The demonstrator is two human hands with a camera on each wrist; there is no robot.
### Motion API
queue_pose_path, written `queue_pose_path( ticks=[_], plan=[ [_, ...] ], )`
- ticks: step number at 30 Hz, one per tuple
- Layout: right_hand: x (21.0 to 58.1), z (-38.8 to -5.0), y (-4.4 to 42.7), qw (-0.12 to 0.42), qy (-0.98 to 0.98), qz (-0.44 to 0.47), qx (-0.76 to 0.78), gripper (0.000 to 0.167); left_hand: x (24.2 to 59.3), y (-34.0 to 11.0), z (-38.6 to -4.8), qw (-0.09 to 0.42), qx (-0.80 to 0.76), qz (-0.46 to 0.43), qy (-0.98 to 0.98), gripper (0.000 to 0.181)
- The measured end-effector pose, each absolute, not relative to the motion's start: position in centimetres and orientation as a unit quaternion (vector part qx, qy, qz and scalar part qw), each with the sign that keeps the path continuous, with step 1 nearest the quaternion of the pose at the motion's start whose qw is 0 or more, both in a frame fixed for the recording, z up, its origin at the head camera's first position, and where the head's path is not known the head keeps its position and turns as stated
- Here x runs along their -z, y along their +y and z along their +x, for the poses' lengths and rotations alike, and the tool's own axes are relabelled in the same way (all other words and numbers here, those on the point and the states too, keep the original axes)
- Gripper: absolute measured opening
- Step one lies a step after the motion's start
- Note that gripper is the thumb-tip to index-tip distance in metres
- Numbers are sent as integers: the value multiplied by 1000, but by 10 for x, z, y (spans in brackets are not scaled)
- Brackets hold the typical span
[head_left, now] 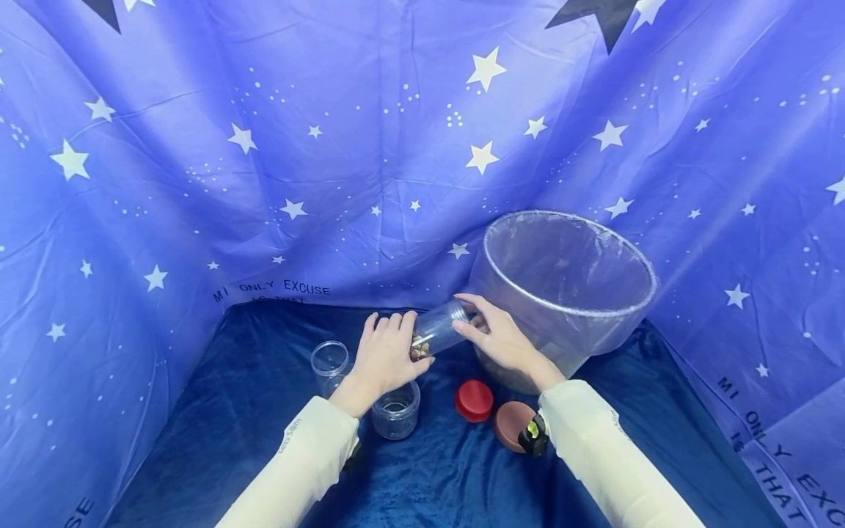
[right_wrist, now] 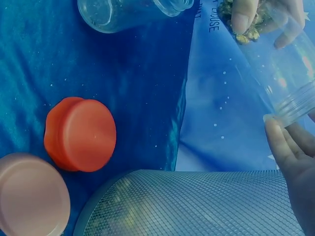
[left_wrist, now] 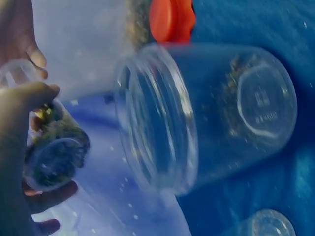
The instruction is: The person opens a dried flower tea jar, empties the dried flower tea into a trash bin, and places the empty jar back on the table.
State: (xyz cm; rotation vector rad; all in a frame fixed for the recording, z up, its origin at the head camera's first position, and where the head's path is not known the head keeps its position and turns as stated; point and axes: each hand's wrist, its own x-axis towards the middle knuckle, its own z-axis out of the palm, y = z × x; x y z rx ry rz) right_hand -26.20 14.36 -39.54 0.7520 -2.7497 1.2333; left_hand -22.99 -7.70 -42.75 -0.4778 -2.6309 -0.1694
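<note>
Hands (head_left: pixel 389 352) (head_left: pixel 503 341) on a tilted clear jar (head_left: pixel 439 329)

Backdrop (head_left: pixel 356 73): violet-blue, printed with white stars, white dots, a few black stars, dark lettering. Cloth (head_left: pixel 218 425): dark blue. Held jar (head_left: pixel 439 328): clear, contents (right_wrist: pixel 246 35) yellow-brown. Wide jar (head_left: pixel 396 422) and slim jar (head_left: pixel 330 365): both clear. Small lid (head_left: pixel 474 400): red. Big lid (head_left: pixel 511 427): dusty pink. Bin (right_wrist: pixel 197 201): see-through, pale rim, fine grid pattern on wall. Sleeves (head_left: pixel 297 455): off-white, small dark lettering. Wrist camera (head_left: pixel 536 441): black, yellow-green spot.
</note>
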Motion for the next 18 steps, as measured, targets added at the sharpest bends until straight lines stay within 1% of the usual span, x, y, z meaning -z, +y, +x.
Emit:
queue_pose_path(
  ticks=[4, 9, 12, 18],
  plan=[
    [396, -261, 145, 29, -887, 247, -390, 52, 426, -68, -223, 252, 48, -164, -953, 79],
    [396, -258, 142, 28, -891, 224, -393, 47, 426, -62, -217, 254, 36, -152, -955, 79],
    [397, -256, 140, 31, -896, 204, -394, 44, 428, -62, -214, 273, 28, -154, -949, 79],
    [400, -254, 137, 38, -918, 169, -356, 48, 436, -64, -211, 321, 19, -171, -931, 79]
  ],
)
